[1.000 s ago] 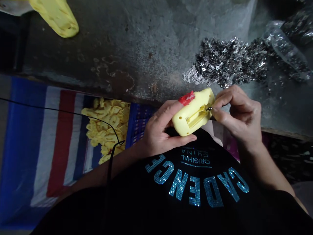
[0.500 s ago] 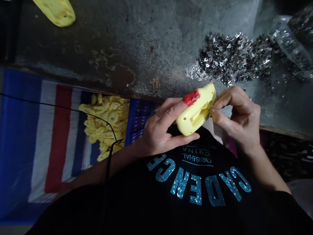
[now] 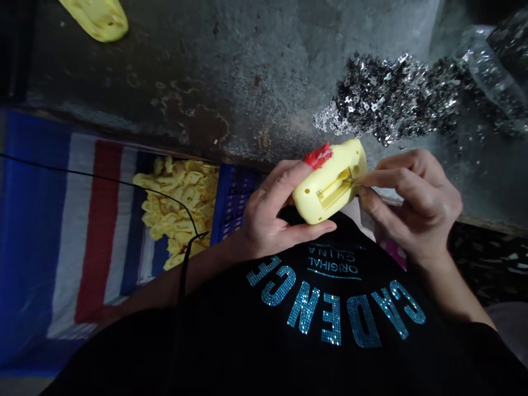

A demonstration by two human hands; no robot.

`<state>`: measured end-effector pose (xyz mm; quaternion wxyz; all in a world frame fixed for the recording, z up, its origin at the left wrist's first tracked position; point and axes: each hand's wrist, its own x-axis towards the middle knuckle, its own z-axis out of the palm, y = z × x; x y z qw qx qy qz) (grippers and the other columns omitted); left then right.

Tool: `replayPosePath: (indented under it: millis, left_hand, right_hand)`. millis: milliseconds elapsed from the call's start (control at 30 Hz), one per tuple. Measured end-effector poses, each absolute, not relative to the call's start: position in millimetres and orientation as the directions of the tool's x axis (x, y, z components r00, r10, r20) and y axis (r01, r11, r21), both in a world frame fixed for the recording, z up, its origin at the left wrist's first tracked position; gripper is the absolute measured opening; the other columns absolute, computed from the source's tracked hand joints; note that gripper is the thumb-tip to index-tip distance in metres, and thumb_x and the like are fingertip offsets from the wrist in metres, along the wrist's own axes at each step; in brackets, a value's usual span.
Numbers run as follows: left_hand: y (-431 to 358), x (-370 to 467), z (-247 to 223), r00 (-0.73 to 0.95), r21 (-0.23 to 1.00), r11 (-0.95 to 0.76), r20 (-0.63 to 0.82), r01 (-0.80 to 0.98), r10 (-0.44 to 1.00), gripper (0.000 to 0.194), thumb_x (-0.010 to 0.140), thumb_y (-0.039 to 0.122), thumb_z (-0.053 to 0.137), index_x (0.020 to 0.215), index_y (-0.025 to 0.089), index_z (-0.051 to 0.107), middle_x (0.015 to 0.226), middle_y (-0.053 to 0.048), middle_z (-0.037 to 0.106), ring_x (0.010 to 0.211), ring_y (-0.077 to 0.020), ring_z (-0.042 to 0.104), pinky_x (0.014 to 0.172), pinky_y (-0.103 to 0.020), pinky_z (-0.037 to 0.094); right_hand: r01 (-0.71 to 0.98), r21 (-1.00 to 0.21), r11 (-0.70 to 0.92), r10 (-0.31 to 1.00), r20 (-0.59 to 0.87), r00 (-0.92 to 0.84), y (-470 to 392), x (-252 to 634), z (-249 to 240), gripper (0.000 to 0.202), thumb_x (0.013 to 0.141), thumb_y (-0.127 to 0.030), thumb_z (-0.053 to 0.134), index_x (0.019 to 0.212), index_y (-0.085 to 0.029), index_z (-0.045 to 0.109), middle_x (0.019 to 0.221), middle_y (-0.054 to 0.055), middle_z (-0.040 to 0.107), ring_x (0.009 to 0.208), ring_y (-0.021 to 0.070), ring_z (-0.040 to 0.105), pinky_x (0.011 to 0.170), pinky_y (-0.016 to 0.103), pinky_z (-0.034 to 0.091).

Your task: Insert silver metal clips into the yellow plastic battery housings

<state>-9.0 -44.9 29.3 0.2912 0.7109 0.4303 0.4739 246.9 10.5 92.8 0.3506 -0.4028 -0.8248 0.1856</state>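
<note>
My left hand [image 3: 274, 206] is wrapped round a yellow plastic housing [image 3: 307, 206], fingers along the far side and thumb beneath. Red tape [image 3: 318, 156] covers a fingertip of that hand. The housing is tilted, its long open battery slot facing up, with screw holes near the corners. A small metal contact piece [image 3: 350, 177] shows at the slot's right end. Pinched at that end are the thumb and index finger of my right hand [image 3: 412, 201], closed on the metal piece, which they partly hide.
Loose shiny metal contacts [image 3: 396, 99] lie heaped on the grey metal bench [image 3: 264, 71], beside a clear plastic bag [image 3: 490, 71]. Another yellow housing [image 3: 103, 22] is at upper left. A blue crate [image 3: 231, 198] and a pile of yellow parts [image 3: 185, 192] stand below the bench edge. A black cord [image 3: 103, 180] crosses there.
The metal piece has gone further into the slot's right end. My right hand has shifted slightly right and turned, and the housing has tilted a little.
</note>
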Motion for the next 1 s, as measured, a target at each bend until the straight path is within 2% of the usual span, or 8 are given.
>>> replayPosePath:
  millis: [100, 300, 400, 500, 600, 700, 833, 1000]
  left_hand:
    - [-42.9, -9.5, 29.6, 0.187, 0.791, -0.487, 0.45, 0.369, 0.873, 0.084, 0.103, 0.052, 0.085, 0.174, 0.028, 0.047, 0.16, -0.014, 0.07, 0.146, -0.0345, 0.071, 0.127, -0.055, 0.064]
    - [-38.4, -11.5, 40.1, 0.238, 0.678, -0.6, 0.556, 0.425, 0.796, 0.093, 0.101, 0.044, 0.089, 0.179, 0.03, 0.04, 0.155, -0.015, 0.074, 0.14, -0.0335, 0.076, 0.119, -0.052, 0.07]
    - [-35.6, -12.4, 44.7, 0.291, 0.62, -0.652, 0.588, 0.436, 0.754, 0.099, 0.1, 0.039, 0.091, 0.182, 0.03, 0.036, 0.154, -0.015, 0.075, 0.138, -0.0326, 0.079, 0.115, -0.047, 0.073]
    - [-34.6, -12.0, 45.2, 0.313, 0.577, -0.659, 0.589, 0.482, 0.745, 0.097, 0.103, 0.041, 0.088, 0.183, 0.031, 0.034, 0.152, -0.014, 0.076, 0.135, -0.0313, 0.081, 0.111, -0.044, 0.075]
    - [-35.9, -10.9, 43.6, 0.296, 0.57, -0.649, 0.592, 0.503, 0.75, 0.093, 0.105, 0.042, 0.086, 0.183, 0.029, 0.036, 0.151, -0.015, 0.076, 0.135, -0.0301, 0.081, 0.111, -0.042, 0.075]
    - [-37.5, -9.7, 42.7, 0.298, 0.611, -0.631, 0.564, 0.478, 0.77, 0.099, 0.103, 0.04, 0.088, 0.184, 0.034, 0.033, 0.155, -0.012, 0.076, 0.137, -0.0311, 0.081, 0.112, -0.043, 0.074]
    - [-36.0, -7.6, 42.8, 0.31, 0.6, -0.651, 0.578, 0.466, 0.755, 0.11, 0.096, 0.041, 0.094, 0.186, 0.039, 0.031, 0.153, -0.011, 0.078, 0.127, -0.0336, 0.086, 0.097, -0.041, 0.08]
    - [-30.5, -4.1, 40.8, 0.357, 0.547, -0.695, 0.602, 0.468, 0.714, 0.1, 0.101, 0.035, 0.089, 0.184, 0.034, 0.034, 0.153, -0.011, 0.079, 0.128, -0.0333, 0.086, 0.097, -0.04, 0.081]
  right_hand:
    - [0.57, -0.52, 0.636, 0.771, 0.453, -0.448, 9.2, 246.5, 91.8, 0.014, 0.103, -0.025, 0.08, 0.112, -0.036, 0.083, 0.1, 0.002, 0.08, 0.087, 0.0262, 0.075, 0.089, 0.053, 0.056]
    - [0.441, -0.715, 0.543, 0.833, 0.394, -0.388, 14.7, 245.8, 91.9, 0.012, 0.104, -0.024, 0.082, 0.109, -0.035, 0.083, 0.098, 0.003, 0.079, 0.09, 0.0277, 0.074, 0.084, 0.051, 0.059]
    - [0.449, -0.696, 0.56, 0.82, 0.39, -0.418, 17.8, 245.3, 93.8, 0.01, 0.104, -0.025, 0.083, 0.103, -0.034, 0.08, 0.096, 0.002, 0.079, 0.088, 0.0267, 0.073, 0.084, 0.05, 0.058]
    - [0.492, -0.665, 0.562, 0.82, 0.369, -0.438, 20.8, 244.3, 94.7, 0.012, 0.102, -0.026, 0.084, 0.097, -0.032, 0.075, 0.095, 0.001, 0.078, 0.088, 0.0263, 0.073, 0.083, 0.048, 0.055]
    - [0.459, -0.711, 0.533, 0.833, 0.346, -0.431, 22.9, 242.9, 94.7, 0.016, 0.099, -0.024, 0.083, 0.09, -0.029, 0.07, 0.088, -0.001, 0.072, 0.08, 0.0226, 0.067, 0.078, 0.043, 0.05]
    - [0.408, -0.77, 0.49, 0.851, 0.322, -0.414, 22.5, 241.1, 95.2, 0.017, 0.097, -0.021, 0.08, 0.086, -0.027, 0.068, 0.084, -0.002, 0.068, 0.075, 0.0196, 0.063, 0.074, 0.04, 0.047]
    - [0.475, -0.728, 0.495, 0.862, 0.341, -0.374, 20.8, 239.3, 94.5, 0.019, 0.094, -0.02, 0.082, 0.085, -0.028, 0.067, 0.083, -0.002, 0.068, 0.073, 0.0199, 0.061, 0.072, 0.041, 0.046]
    - [0.392, -0.857, 0.334, 0.928, 0.226, -0.296, 19.6, 239.2, 91.8, 0.024, 0.09, -0.019, 0.085, 0.078, -0.03, 0.066, 0.08, -0.001, 0.067, 0.069, 0.0207, 0.059, 0.063, 0.041, 0.047]
